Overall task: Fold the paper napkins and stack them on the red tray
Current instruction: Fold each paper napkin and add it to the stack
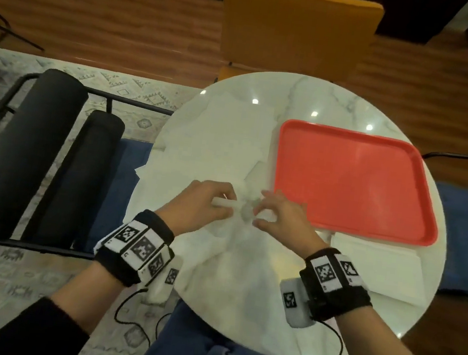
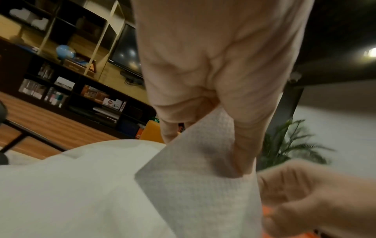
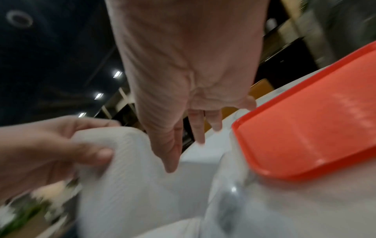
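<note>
White paper napkin (image 1: 237,236) hung lifted between both hands above the marble table (image 1: 295,96). The left hand (image 1: 197,202) pinched its upper edge between thumb and curled fingers; the right hand (image 1: 279,215) was right beside it, fingers loosely spread, and whether it actually gripped the paper could not be told. Loose napkins (image 1: 217,134) lay spread beyond the left hand. Just past the right hand sat the red tray (image 1: 356,180), bare of napkins. A flat napkin stack (image 1: 378,263) lay outside the right wrist, touching the tray's near rim. An orange chair (image 1: 298,29) stood beyond the table.
</note>
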Demonstrator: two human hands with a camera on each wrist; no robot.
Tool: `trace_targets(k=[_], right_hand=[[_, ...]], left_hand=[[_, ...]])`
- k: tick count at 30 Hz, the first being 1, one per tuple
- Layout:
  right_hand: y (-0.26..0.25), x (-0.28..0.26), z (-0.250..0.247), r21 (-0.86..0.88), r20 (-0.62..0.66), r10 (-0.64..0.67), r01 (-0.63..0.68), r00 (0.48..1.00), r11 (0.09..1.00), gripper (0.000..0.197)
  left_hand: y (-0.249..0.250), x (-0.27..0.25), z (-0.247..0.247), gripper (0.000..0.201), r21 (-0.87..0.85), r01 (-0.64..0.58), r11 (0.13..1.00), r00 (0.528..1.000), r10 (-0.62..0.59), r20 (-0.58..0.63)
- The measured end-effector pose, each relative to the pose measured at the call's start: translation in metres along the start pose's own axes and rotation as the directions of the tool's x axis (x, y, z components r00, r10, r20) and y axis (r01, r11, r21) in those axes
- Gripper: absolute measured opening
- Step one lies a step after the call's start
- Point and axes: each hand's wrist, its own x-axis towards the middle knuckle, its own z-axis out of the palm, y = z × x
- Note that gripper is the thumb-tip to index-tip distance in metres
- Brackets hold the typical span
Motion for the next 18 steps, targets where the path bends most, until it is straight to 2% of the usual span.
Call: trace_targets(k=[2, 4, 6, 8, 11, 13, 15, 18], right_hand=[[0.021, -0.021, -0.025, 0.234, -0.07, 0.055, -0.037, 0.996, 0.972, 0.007], [0.041, -0.047, -0.045, 0.549, -0.076, 0.105, -0.046, 0.992, 0.835, 0.011], [0.061, -0.072, -0.056, 0.726, -0.061, 0.173, -0.075, 0.983, 0.684, 0.022], [0.081, -0.092, -0.058, 0.788, -0.018, 0.214, -0.118, 0.977, 0.604, 0.031], [0.106, -0.115, -0.054, 0.85, -0.013, 0.244, -0.118, 0.97, 0.513, 0.006], [0.124, -0.124, -0.052, 0.888, -0.048, 0.296, -0.095, 0.954, 0.45, 0.015], [0.146, -0.131, -0.054, 0.912, -0.097, 0.38, -0.071, 0.92, 0.403, 0.02], [0.194, -0.137, -0.058, 0.905, -0.157, 0.544, -0.101, 0.824, 0.414, 0.009]], left_hand=[[0.026, -0.002, -0.001, 0.006, -0.076, -0.049, 0.996, 0.997, 0.045, -0.058], [0.049, -0.002, 0.005, 0.007, -0.258, -0.076, 0.963, 0.993, 0.051, -0.102], [0.07, -0.002, 0.017, 0.01, -0.447, -0.071, 0.892, 0.992, 0.018, -0.121], [0.088, 0.0, 0.034, 0.013, -0.54, -0.063, 0.839, 0.992, -0.005, -0.123], [0.107, 0.005, 0.06, 0.016, -0.591, -0.052, 0.805, 0.994, -0.017, -0.111], [0.113, 0.01, 0.076, 0.019, -0.594, -0.022, 0.804, 0.995, -0.043, -0.094], [0.115, 0.015, 0.089, 0.022, -0.582, 0.018, 0.813, 0.997, -0.055, -0.046], [0.107, 0.016, 0.103, 0.021, -0.505, 0.075, 0.86, 0.996, -0.09, -0.005]])
